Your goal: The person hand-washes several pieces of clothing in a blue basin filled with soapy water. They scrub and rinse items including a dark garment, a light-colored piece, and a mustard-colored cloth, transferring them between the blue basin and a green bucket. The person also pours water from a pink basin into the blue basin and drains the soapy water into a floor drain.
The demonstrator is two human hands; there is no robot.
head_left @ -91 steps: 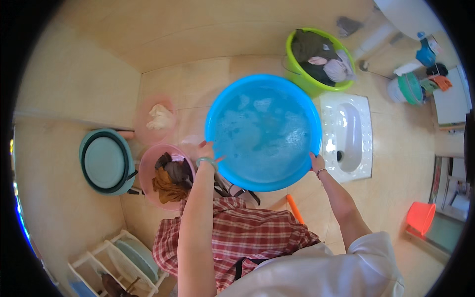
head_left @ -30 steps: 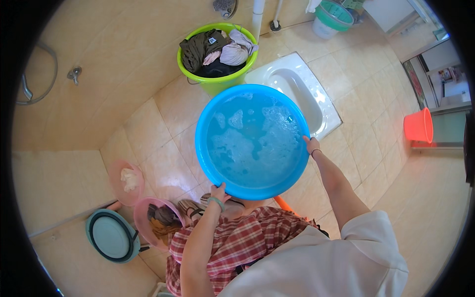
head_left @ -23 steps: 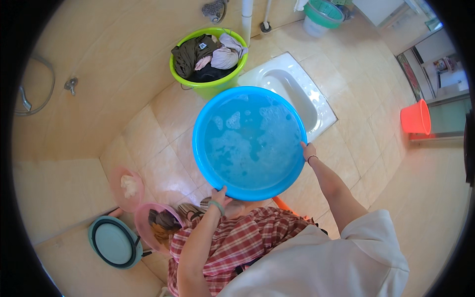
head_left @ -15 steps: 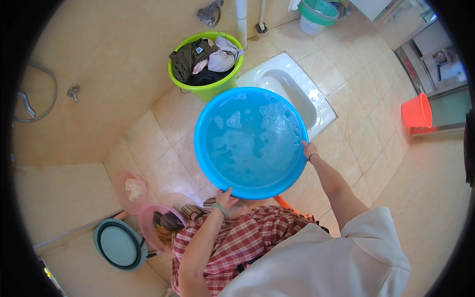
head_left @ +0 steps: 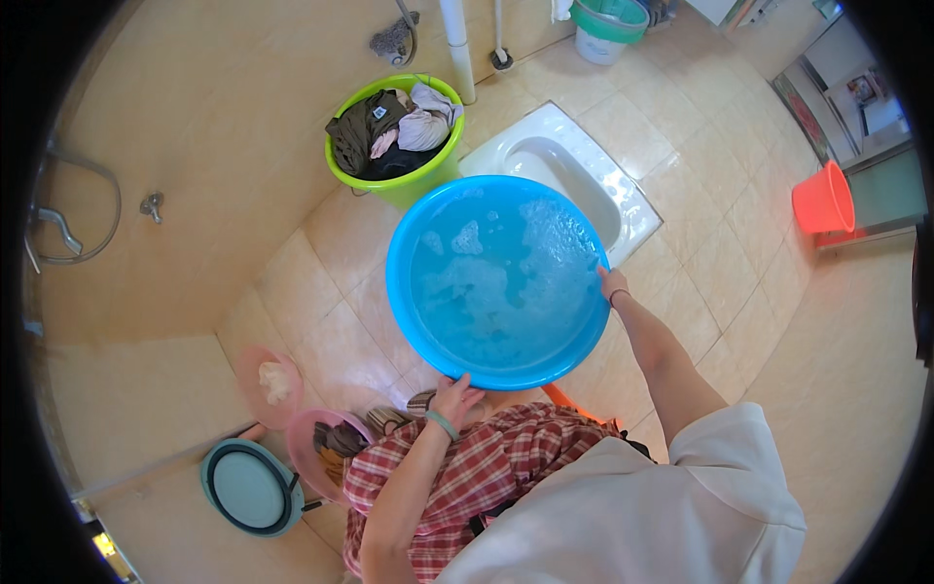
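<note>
A large round blue basin [head_left: 402,326] with soapy, foamy water in it is in front of me, overlapping the near end of the white squat toilet [head_left: 628,206]. My left hand [head_left: 454,397] grips its near rim, thumb over the edge, with most fingers below or outside it. On the right side of the rim, my right hand [head_left: 612,283] is closed round the edge. White foam patches float on the bluish water. Whether the basin is off the floor cannot be made out for certain.
A lime-green bucket [head_left: 428,183] full of clothes stands beyond the basin. At left are two pink basins [head_left: 304,457] holding cloth and a grey-green collapsible basin [head_left: 252,487]. An orange-red bucket [head_left: 822,200] stands far right, a white bin [head_left: 598,47] at the back.
The view has shifted slightly, and the basin appears a little farther right against the green bucket. Both hands keep their hold on its rim; the foam has drifted a little.
</note>
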